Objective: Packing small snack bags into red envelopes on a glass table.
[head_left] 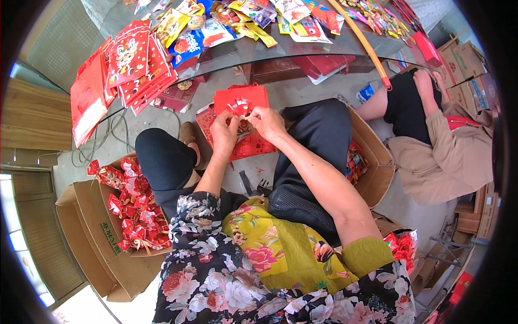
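In front of my knees, my left hand (224,129) and my right hand (268,123) meet with fingertips pinched. Between them runs a thin pale ribbon (244,117), partly hidden by the fingers. Just beyond it shows the bunched, shiny red top (239,104) of a small gift bag; its lower part is mostly behind my hands. Under and behind lie flat red bags (253,149) with gold print and a plain red sheet or bag (251,96).
A cardboard box (102,221) of tied red bags stands left, another box (380,181) with packets right. The glass table (243,55) ahead bears red bags (129,59), snack packets (216,32) and an orange pole (362,40). Another person (448,140) sits at right.
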Tool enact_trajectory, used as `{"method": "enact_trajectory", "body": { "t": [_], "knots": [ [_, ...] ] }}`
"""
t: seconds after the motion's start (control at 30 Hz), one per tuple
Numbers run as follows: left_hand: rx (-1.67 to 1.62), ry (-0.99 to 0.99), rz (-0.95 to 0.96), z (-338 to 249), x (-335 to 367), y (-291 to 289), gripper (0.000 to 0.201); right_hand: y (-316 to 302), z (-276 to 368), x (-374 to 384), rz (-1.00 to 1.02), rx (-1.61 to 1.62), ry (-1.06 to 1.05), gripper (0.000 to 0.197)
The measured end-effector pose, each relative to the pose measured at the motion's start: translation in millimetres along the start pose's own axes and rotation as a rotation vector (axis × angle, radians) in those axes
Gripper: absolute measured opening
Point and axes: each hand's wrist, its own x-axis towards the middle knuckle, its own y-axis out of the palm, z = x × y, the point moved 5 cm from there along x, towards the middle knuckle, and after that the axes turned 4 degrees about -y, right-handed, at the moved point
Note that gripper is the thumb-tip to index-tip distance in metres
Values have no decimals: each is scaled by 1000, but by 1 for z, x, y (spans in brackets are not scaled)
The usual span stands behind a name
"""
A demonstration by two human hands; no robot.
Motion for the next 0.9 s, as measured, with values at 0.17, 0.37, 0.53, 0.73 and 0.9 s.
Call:
{"method": "enact_trajectory", "body": {
  "t": [0.17,0.37,0.53,0.73,0.9],
  "knots": [
    [-137,-194,49,-11,-3,-2,16,-1,-8,1,-11,-11,12,15],
    [40,-74,-53,2,-1,-11,14,-2,-10,3,-4,-5,6,11],
    [194,12,-38,-9,0,-11,13,1,-31,10,12,-60,-42,14],
    [-25,-59,94,9,-1,-3,18,-12,-17,19,-156,254,-44,36],
    [-9,-53,160,16,-7,-2,31,13,-10,22,25,244,-172,14]
  ]
}}
